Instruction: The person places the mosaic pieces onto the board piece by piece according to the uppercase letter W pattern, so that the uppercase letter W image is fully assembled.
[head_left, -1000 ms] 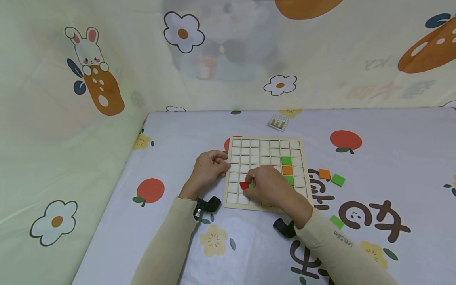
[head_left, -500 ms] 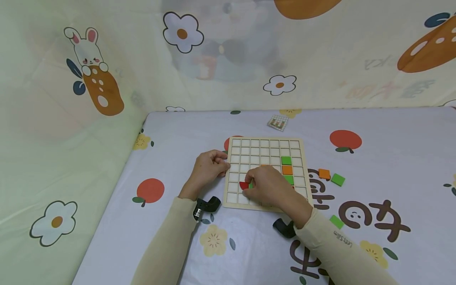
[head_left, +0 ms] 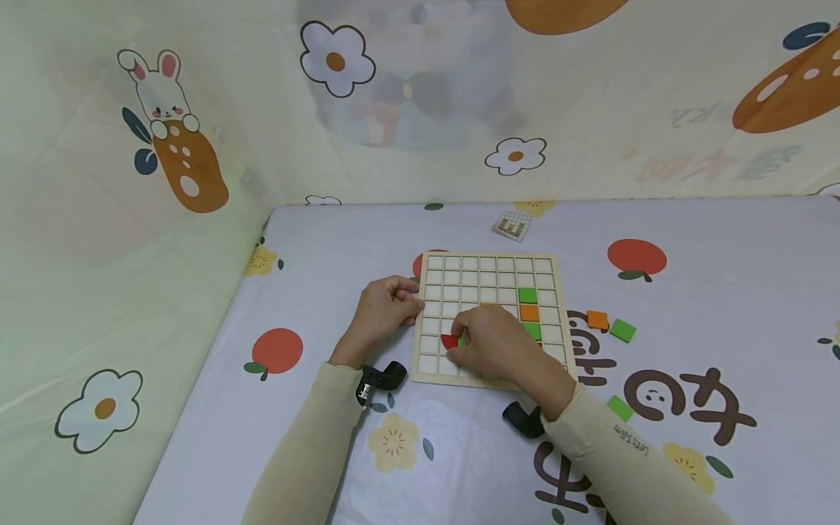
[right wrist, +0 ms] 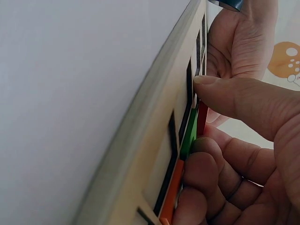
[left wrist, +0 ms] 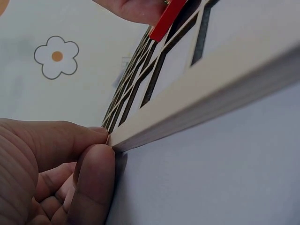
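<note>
A wooden grid board [head_left: 433, 260] lies on the table. My left hand [head_left: 383, 313] is at its left side, and in the left wrist view the thumb and a finger pinch the board's edge. Over the lower left of the grid, my right hand [head_left: 492, 343] holds a red tile [head_left: 449, 341] between thumb and index finger. The red tile [right wrist: 202, 117] stands against a green tile [right wrist: 189, 133] in the right wrist view, with an orange tile [right wrist: 173, 192] nearer. At the board's right are a green tile [head_left: 528, 295] and an orange tile [head_left: 529, 313]; the right hand hides other squares.
Right of the board lie a loose orange tile [head_left: 597, 320], a green tile [head_left: 623, 331] and another green tile [head_left: 620, 408]. Behind the board is a small pattern card [head_left: 512, 226]. Patterned cloth walls rise at the back and left.
</note>
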A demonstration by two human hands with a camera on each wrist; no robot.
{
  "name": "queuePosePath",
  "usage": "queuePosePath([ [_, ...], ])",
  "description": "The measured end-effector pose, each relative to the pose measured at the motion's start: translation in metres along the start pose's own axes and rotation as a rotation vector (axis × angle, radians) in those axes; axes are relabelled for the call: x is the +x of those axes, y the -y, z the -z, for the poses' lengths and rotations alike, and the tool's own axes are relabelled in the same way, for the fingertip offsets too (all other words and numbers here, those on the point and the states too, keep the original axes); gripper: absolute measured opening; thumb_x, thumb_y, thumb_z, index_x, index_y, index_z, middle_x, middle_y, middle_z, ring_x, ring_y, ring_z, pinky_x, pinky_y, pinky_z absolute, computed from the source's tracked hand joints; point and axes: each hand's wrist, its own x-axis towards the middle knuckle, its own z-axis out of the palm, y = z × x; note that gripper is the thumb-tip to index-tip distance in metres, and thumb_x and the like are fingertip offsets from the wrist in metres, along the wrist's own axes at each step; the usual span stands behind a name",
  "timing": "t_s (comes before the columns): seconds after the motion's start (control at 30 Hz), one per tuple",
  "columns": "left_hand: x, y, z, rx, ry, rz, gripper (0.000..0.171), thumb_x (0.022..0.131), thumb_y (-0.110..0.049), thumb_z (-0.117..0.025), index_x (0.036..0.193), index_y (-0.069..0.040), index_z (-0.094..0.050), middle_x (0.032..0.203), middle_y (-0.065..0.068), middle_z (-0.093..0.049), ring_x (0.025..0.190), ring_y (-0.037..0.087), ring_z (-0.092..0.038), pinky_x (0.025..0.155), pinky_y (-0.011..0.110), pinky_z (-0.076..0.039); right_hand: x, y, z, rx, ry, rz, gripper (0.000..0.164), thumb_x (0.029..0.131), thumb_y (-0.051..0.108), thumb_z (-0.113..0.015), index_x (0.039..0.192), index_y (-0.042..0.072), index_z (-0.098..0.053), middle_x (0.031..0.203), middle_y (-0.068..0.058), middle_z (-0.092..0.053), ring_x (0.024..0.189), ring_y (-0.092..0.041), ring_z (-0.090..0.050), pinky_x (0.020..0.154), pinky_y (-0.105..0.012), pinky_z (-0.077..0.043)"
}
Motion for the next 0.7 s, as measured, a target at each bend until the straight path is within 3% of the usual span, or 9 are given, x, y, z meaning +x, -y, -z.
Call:
queuePosePath([
  [0.7,-0.0012,-0.0018,-0.0008,-0.004,-0.005,0.015,0.021,0.092,-0.002,-0.075,0.112,0.002,-0.07,0.081,0.004,-0.068,0.06,0.008,-0.062,0.06,0.02,-0.056,-0.0005,0.0011,0.0004,0.012,0.016,-0.013,0.02,0.086,0.019,-0.084,0.098,0.005,-0.076,0.059,0.002,-0.052,0.057,-0.014,-0.05,0.057,-0.028,-0.042],
])
